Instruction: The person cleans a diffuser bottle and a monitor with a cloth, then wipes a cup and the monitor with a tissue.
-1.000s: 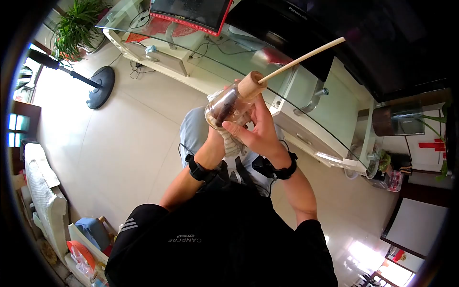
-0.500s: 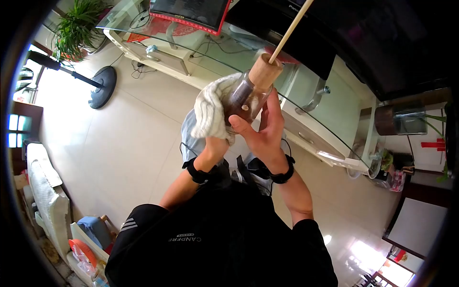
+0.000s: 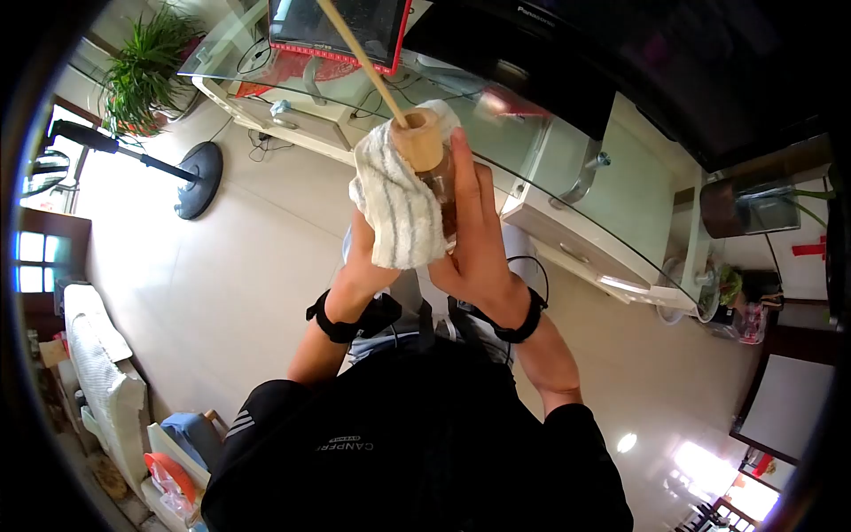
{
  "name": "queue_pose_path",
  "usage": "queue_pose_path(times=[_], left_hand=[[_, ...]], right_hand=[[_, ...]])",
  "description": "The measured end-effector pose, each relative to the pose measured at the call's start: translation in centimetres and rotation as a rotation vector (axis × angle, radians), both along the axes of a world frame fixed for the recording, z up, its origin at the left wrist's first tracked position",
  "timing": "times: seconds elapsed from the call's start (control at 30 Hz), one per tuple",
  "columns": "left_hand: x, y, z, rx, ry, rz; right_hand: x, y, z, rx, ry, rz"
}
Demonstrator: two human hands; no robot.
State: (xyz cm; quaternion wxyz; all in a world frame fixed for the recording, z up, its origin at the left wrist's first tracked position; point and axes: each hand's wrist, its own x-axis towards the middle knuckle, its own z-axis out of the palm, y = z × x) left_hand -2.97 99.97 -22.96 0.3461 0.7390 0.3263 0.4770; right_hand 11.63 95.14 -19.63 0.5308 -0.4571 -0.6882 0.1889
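Observation:
In the middle of the head view I hold a glass bottle (image 3: 448, 208) upright, slightly tilted. A pale wooden stopper (image 3: 421, 151) tops it, and a long thin wooden stick (image 3: 362, 58) rises from the hole. My left hand (image 3: 362, 262) presses a white cloth with grey stripes (image 3: 403, 217) round the bottle's left side; the cloth covers most of its fingers. My right hand (image 3: 483, 235) is closed against the bottle's right side, its fingers running up along the glass. Cloth and hand hide much of the bottle.
Ahead stands a glass-topped TV cabinet (image 3: 612, 235) with a red-framed screen (image 3: 341, 31) and a large black television (image 3: 709, 80). To the left are a round black stand base (image 3: 200, 177) and a potted plant (image 3: 146, 66). Tiled floor (image 3: 239, 284) lies below.
The bottle has moved left and closer to upright, its stick now leaning left instead of right. The cloth now wraps over more of the glass. My right hand's fingers point further up.

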Motion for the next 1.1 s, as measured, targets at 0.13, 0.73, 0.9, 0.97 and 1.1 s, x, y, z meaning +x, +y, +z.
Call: queue_pose_path(times=[0.13,0.73,0.9,0.97,1.1], left_hand=[[1.0,-1.2,1.9,-0.191,-0.333,-0.018],[1.3,-1.9,1.7,-0.589,-0.875,-0.5],[2.2,-1.0,2.6,-0.611,-0.789,-0.736],[2.6,-0.4,2.8,-0.619,-0.782,-0.762],[2.6,-0.9,2.7,-0.651,-0.811,-0.628]], right_hand=[[0.2,0.0,-0.1,0.115,-0.16,-0.004],[-1.2,-3.5,-3.0,-0.049,0.726,0.24],[-0.5,-4.5,-1.3,-0.263,0.902,0.309],[-0.3,-4.8,-1.2,-0.412,1.022,0.358],[0.1,-5.2,-0.4,-0.604,1.147,0.393]])
